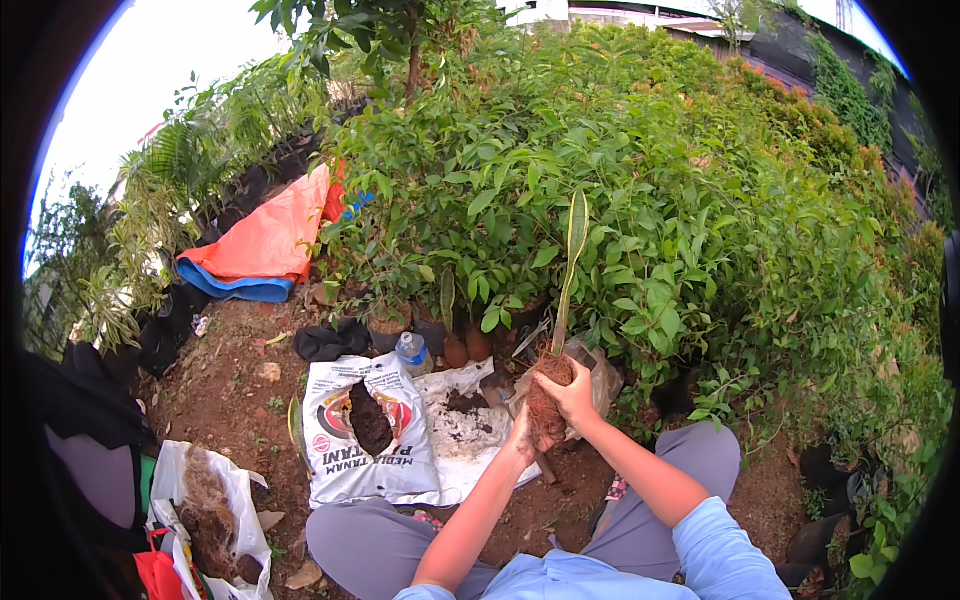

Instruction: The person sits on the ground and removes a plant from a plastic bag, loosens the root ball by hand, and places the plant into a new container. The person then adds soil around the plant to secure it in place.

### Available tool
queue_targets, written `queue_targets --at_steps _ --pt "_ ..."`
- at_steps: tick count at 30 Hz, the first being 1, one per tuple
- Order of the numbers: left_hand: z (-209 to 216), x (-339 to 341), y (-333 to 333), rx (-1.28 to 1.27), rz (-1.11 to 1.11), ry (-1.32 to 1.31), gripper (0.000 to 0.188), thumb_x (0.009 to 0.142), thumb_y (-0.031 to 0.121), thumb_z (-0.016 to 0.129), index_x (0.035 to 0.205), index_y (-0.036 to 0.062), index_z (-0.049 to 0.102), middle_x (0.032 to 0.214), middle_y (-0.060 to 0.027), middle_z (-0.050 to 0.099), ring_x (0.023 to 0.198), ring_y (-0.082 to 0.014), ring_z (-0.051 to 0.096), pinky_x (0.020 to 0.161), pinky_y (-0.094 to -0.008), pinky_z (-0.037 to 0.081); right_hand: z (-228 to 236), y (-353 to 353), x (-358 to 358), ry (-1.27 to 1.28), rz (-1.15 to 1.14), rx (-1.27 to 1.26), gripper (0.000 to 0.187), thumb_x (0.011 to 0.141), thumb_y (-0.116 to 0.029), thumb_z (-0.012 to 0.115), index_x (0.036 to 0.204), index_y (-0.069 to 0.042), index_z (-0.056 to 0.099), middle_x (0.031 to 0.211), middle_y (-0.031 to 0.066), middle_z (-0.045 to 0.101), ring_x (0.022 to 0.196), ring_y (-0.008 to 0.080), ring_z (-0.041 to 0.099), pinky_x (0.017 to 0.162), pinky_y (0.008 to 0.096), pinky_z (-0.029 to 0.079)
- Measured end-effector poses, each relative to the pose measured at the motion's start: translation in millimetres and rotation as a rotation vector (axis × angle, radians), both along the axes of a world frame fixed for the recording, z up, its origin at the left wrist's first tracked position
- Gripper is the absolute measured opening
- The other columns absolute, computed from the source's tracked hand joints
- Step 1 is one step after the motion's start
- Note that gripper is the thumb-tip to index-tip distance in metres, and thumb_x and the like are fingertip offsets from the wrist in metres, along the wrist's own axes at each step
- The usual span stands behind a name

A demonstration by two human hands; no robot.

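Observation:
Between my two hands is a snake plant (571, 262), its single tall leaf with yellow edges pointing up and away from me. The brown, fibrous root ball (545, 408) below the leaf is bare of any pot. My right hand (572, 392) wraps the upper part of the root ball from the right. Lower down, my left hand (525, 438) grips it from the left side. Behind the root ball lies a crumpled, see-through plastic bag (598, 370), partly hidden by my hand. Some fingers are out of sight behind the roots.
A torn white sack (335, 440) of dark soil lies left of my hands, beside a soil-smeared white sheet (460, 430). A water bottle (414, 350) stands behind it. Another white bag (258, 510) with brown fibre sits lower left. Dense leafy plants (700, 240) crowd the far side.

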State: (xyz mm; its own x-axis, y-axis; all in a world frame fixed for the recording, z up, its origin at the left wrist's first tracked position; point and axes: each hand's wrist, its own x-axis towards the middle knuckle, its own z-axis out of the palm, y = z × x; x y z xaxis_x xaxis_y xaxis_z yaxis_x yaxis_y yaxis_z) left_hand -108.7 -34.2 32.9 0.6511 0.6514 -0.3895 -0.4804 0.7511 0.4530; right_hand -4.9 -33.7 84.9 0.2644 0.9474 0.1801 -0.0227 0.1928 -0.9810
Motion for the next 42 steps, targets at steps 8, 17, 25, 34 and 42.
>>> queue_targets --at_steps 8,17,25,34,42 --pt "14 1 -3 0.144 0.079 0.115 0.061 0.084 0.067 0.025 0.105 0.0144 0.049 0.079 -0.0010 0.053 0.056 -0.0090 0.044 0.044 -0.0249 0.030 7 -3 0 -0.269 -0.167 0.094 0.039 0.073 -0.021 0.069 0.099 0.004 0.055 0.087 0.0134 0.062 0.080 0.0224 0.060 0.073 0.0304 0.046" --pt "5 5 -10 0.184 0.180 0.291 0.069 0.084 0.067 0.019 0.123 0.0140 0.039 0.089 -0.0025 0.053 0.063 -0.0121 0.050 0.052 -0.0255 0.039 -7 -2 -3 -0.084 0.013 0.051 0.038 0.074 -0.021 0.068 0.100 0.005 0.055 0.088 0.0137 0.063 0.082 0.0185 0.061 0.073 0.0286 0.046" --pt "0 -7 -3 0.246 -0.101 0.043 0.069 0.079 0.071 0.035 0.118 0.0149 0.041 0.084 0.0004 0.049 0.058 -0.0108 0.039 0.051 -0.0235 0.031 8 0 -6 -0.156 -0.254 -0.022 0.035 0.078 -0.023 0.064 0.095 0.006 0.058 0.084 0.0160 0.064 0.080 0.0199 0.062 0.072 0.0306 0.046" --pt "-11 -13 -6 0.325 -0.067 0.126 0.047 0.082 0.047 0.057 0.110 0.0114 0.043 0.087 0.0014 0.050 0.069 -0.0089 0.048 0.055 -0.0213 0.037 -4 1 6 -0.232 -0.012 -0.030 0.037 0.084 -0.024 0.057 0.105 0.007 0.053 0.098 0.0112 0.060 0.089 0.0148 0.054 0.080 0.0284 0.041" --pt "5 -14 -11 0.316 -0.030 0.169 0.050 0.082 0.050 0.055 0.109 0.0095 0.044 0.087 0.0010 0.051 0.070 -0.0083 0.048 0.056 -0.0208 0.037 9 1 10 0.690 0.321 -0.245 0.042 0.084 -0.025 0.058 0.115 -0.001 0.044 0.094 0.0139 0.059 0.087 0.0190 0.058 0.077 0.0289 0.047"
